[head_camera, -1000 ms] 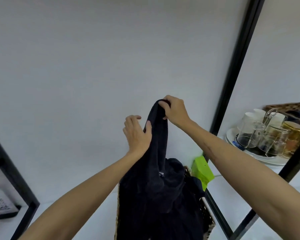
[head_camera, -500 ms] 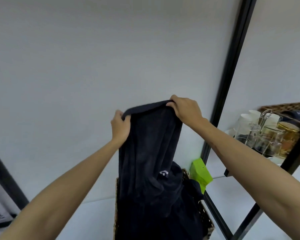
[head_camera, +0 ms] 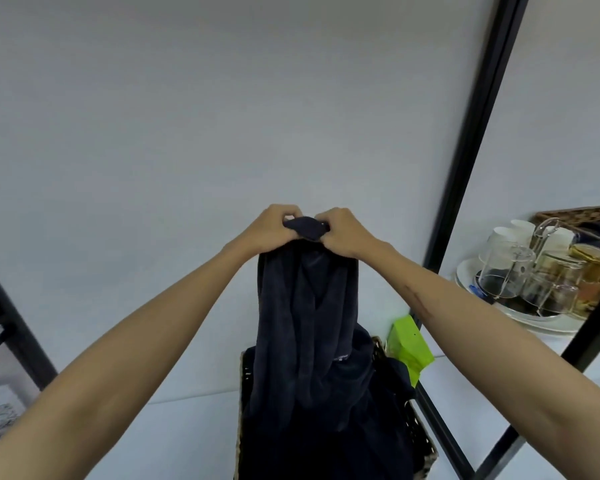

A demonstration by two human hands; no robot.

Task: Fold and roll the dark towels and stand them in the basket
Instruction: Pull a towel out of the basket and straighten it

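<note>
Against a pale wall, the left hand (head_camera: 269,226) and right hand (head_camera: 340,228) are pinching one towel (head_camera: 305,317) edge together, high at 12 o'clock. Its tail is hanging into the basket (head_camera: 420,434) at 6 o'clock and may snag the wicker.

Both hands raised at centre, left hand (head_camera: 269,226) and right hand (head_camera: 343,229) close together, each with grip on top edge of towel (head_camera: 305,306). Towel hangs straight down between arms into basket (head_camera: 420,434). Basket on counter (head_camera: 194,434), below hands. Pouch (head_camera: 409,348) just right of basket, against shelf post (head_camera: 471,147). Right of post, shelf with tray (head_camera: 534,323) carrying upturned glasses (head_camera: 506,268). Wall (head_camera: 187,116) behind everything. Second rack frame (head_camera: 11,327) far left.
</note>
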